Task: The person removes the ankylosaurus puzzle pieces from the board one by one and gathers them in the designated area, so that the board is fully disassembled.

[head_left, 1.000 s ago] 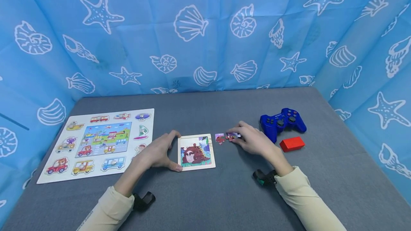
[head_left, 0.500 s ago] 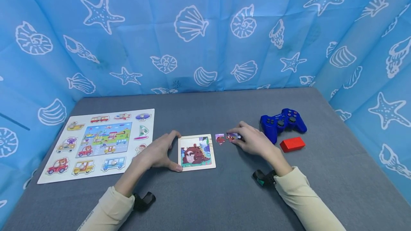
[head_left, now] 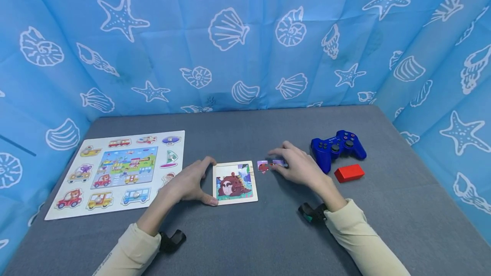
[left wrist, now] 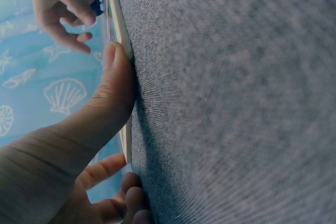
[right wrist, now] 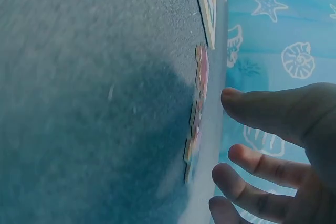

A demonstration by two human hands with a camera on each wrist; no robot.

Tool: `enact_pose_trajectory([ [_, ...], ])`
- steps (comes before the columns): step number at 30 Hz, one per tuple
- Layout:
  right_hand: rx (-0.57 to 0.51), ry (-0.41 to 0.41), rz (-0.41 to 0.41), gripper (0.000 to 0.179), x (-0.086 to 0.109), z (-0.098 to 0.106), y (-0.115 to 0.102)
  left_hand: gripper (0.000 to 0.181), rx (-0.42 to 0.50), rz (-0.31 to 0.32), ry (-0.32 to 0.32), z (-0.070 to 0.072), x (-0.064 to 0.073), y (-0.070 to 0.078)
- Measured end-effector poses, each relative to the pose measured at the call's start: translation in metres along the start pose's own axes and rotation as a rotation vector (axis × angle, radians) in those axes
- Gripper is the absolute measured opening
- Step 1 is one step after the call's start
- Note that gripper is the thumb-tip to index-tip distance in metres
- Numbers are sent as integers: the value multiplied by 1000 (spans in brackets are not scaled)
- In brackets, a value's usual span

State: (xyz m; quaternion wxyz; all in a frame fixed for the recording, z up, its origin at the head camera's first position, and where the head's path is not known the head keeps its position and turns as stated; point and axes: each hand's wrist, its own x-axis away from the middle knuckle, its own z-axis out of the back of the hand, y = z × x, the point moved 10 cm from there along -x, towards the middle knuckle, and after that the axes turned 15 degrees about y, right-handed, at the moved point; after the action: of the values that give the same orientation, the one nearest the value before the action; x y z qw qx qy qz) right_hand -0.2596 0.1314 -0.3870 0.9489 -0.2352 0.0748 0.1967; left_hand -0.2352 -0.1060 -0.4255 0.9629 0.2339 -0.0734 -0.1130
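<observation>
A small wooden jigsaw tray [head_left: 255,180] lies at the middle of the table, partly filled with a brown-haired character picture; its upper left is bare. My left hand [head_left: 192,181] holds the tray along its left side, thumb at the near corner and a finger at the far corner. To the tray's right lie a jigsaw piece [head_left: 262,166] and, beside it, another purple and red piece [head_left: 278,163]. Over the latter hovers my right hand [head_left: 297,164], thumb and fingers spread apart with nothing between them. In the right wrist view the pieces [right wrist: 201,72] lie flat below its fingertips.
A large vehicle peg puzzle board [head_left: 84,203] lies to the left, near my left forearm. On the right are a blue game controller [head_left: 337,146] and a red block [head_left: 349,172], close to my right wrist. A blue seashell curtain [head_left: 245,54] surrounds the table's back and sides.
My right hand's thumb and fingers have parted and come off the right-hand jigsaw piece, which stays on the table. My left hand and the tray have not visibly moved.
</observation>
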Motion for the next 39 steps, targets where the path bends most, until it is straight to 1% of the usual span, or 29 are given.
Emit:
enact_pose_trajectory([
  [7,-25,-19,-9,34,-1,-8,-10,102,10,26,-18,-2,0,-3],
  [13,-50,-42,19,32,0,-18,-26,101,18,16,-16,-2,1,-2],
  [19,-80,-60,61,29,-2,-27,-47,102,18,10,-14,-1,2,-1],
  [23,-92,-100,92,28,-3,-36,-59,101,14,9,-15,-1,2,-1],
  [25,-94,-128,101,29,-3,-42,-63,101,13,18,-18,-2,2,-1],
  [31,-78,-191,106,31,-3,-54,-70,101,12,42,-30,-3,1,-3],
  [39,-78,-192,105,34,-5,-54,-71,100,14,15,-23,-1,0,-2],
])
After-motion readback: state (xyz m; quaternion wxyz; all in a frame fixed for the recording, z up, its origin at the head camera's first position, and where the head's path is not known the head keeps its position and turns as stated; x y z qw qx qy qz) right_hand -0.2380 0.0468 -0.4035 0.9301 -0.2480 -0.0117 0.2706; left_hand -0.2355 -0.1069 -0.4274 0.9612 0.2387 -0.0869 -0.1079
